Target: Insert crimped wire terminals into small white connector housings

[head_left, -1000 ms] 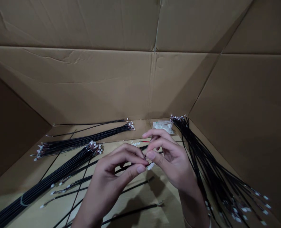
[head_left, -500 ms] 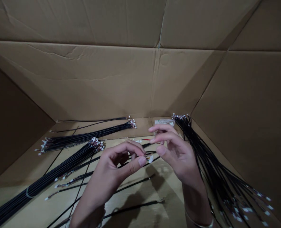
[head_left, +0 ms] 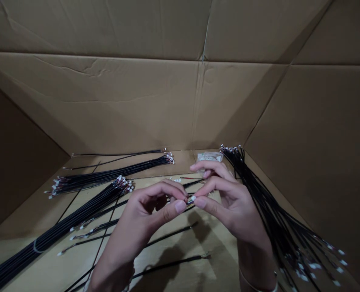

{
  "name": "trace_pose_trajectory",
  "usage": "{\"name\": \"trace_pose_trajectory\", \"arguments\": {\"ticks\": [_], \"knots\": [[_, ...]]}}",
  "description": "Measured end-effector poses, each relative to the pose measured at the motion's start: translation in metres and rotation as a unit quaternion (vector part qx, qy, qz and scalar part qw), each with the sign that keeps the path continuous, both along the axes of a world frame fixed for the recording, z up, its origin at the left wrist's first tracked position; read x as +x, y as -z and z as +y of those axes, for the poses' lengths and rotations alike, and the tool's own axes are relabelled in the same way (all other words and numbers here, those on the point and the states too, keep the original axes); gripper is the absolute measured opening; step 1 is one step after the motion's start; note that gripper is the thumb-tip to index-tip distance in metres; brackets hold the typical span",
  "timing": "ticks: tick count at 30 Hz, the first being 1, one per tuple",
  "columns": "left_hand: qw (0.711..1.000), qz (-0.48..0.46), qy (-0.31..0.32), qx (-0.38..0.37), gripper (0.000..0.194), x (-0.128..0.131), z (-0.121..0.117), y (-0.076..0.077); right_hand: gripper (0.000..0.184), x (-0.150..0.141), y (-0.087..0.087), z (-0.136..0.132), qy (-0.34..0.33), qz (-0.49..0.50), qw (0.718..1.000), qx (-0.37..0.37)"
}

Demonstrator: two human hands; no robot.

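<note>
Near the middle of the view, my left hand (head_left: pixel 158 211) pinches the thin coloured wires at the end of a black cable between thumb and forefinger. A small white connector (head_left: pixel 193 198) sits on those wires. Thumb and forefinger of my right hand (head_left: pixel 222 194) are closed on this connector from the right, its other fingers raised. The fingertips of both hands almost meet. Under the hands, several loose black cables (head_left: pixel 170 265) lie on the wooden table (head_left: pixel 155 286); some have bare wire ends. My left hand and wrist hide parts of them.
A tied bundle of black cables (head_left: pixel 61 227) lies at the left, another bundle (head_left: pixel 113 172) behind it. On the right a large bundle (head_left: pixel 259 194) fans out towards me. A clear plastic bag (head_left: pixel 209 156) rests at the back. Cardboard walls (head_left: pixel 131 105) enclose the table.
My right hand has moved left and down, and its thumb and forefinger have closed on the white connector. My left hand keeps its pinch on the wires, nearly still.
</note>
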State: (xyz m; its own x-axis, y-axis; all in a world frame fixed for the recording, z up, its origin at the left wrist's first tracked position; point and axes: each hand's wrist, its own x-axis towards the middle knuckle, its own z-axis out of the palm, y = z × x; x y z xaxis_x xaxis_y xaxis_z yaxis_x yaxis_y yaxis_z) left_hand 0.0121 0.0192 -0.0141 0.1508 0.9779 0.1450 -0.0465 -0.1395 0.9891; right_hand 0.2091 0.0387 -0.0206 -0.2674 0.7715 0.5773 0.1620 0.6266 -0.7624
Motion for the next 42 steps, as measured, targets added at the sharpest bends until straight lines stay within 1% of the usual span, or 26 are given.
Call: {"name": "trace_pose_trajectory", "arguments": {"ticks": [3, 4, 6, 7, 9, 11, 13, 17, 20, 25, 30, 35, 38, 42], "knots": [[1.0, 0.002, -0.006, 0.007, 0.011, 0.0, -0.002, -0.001, 0.012, -0.002, 0.0, 0.0, -0.05, 0.057, 0.993, -0.087], [1.0, 0.005, -0.017, 0.011, 0.01, 0.0, -0.004, -0.001, 0.013, -0.003, 0.0, 0.0, -0.07, 0.077, 0.987, -0.121], [0.997, 0.033, -0.064, 0.036, 0.011, 0.002, -0.007, -0.002, 0.014, -0.006, 0.001, 0.0, -0.097, 0.117, 0.97, -0.191], [0.992, 0.061, -0.092, 0.061, 0.011, 0.004, -0.01, -0.002, 0.014, -0.007, 0.002, -0.001, -0.102, 0.136, 0.96, -0.223], [0.973, 0.133, -0.139, 0.127, 0.012, 0.007, -0.015, -0.002, 0.014, -0.009, 0.004, -0.002, -0.102, 0.166, 0.944, -0.267], [0.949, 0.202, -0.15, 0.192, 0.013, 0.01, -0.021, -0.002, 0.014, -0.01, 0.005, -0.003, -0.1, 0.178, 0.935, -0.29], [0.928, 0.249, -0.153, 0.229, 0.012, 0.011, -0.026, -0.001, 0.015, -0.012, 0.006, -0.003, -0.101, 0.182, 0.93, -0.302], [0.903, 0.304, -0.163, 0.255, 0.014, 0.011, -0.03, 0.001, 0.014, -0.016, 0.008, -0.002, -0.102, 0.186, 0.919, -0.331], [0.89, 0.335, -0.167, 0.261, 0.013, 0.01, -0.029, 0.002, 0.015, -0.019, 0.009, 0.0, -0.103, 0.192, 0.915, -0.341], [0.875, 0.363, -0.17, 0.272, 0.013, 0.006, -0.025, 0.005, 0.017, -0.023, 0.01, 0.003, -0.097, 0.186, 0.918, -0.336], [0.869, 0.373, -0.178, 0.272, 0.012, 0.003, -0.022, 0.008, 0.018, -0.024, 0.011, 0.004, -0.092, 0.183, 0.918, -0.339], [0.865, 0.382, -0.18, 0.272, 0.012, 0.003, -0.02, 0.007, 0.018, -0.025, 0.013, 0.004, -0.092, 0.184, 0.915, -0.346], [0.862, 0.383, -0.186, 0.275, 0.012, 0.003, -0.02, 0.006, 0.018, -0.026, 0.014, 0.004, -0.081, 0.173, 0.92, -0.342], [0.869, 0.377, -0.183, 0.265, 0.011, 0.001, -0.02, 0.008, 0.018, -0.029, 0.012, 0.001, -0.048, 0.144, 0.932, -0.329]]}}
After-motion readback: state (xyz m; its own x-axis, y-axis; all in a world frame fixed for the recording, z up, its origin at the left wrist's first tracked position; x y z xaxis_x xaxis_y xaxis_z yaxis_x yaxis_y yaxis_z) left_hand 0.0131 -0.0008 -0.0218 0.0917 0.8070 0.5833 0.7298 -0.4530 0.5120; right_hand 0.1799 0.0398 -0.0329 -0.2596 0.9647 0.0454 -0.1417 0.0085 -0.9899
